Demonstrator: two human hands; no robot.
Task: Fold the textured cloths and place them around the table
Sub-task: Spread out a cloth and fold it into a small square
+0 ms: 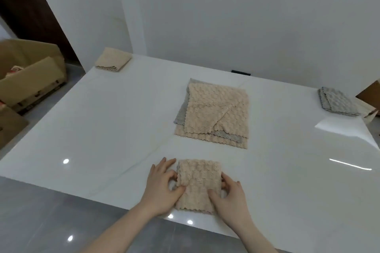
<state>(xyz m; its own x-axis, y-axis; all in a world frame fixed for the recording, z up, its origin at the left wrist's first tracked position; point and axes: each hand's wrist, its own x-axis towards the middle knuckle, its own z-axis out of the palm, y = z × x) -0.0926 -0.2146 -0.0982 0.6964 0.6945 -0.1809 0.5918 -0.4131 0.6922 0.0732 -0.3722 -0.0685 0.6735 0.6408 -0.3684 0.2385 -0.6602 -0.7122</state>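
L hand (164,186) | R hand (231,195) | thumbs atop folded beige cloth (198,185), fingers curled at sides

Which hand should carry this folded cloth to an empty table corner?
Probably the left hand: the near-left table corner looks bare and sits on its side. Both hands grip the beige cloth.

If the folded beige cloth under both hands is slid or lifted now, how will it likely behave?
The folded beige cloth is probably floppy: its soft layers may splay unless the left hand and right hand pinch them. The glossy table should let it slide easily. No rolling.
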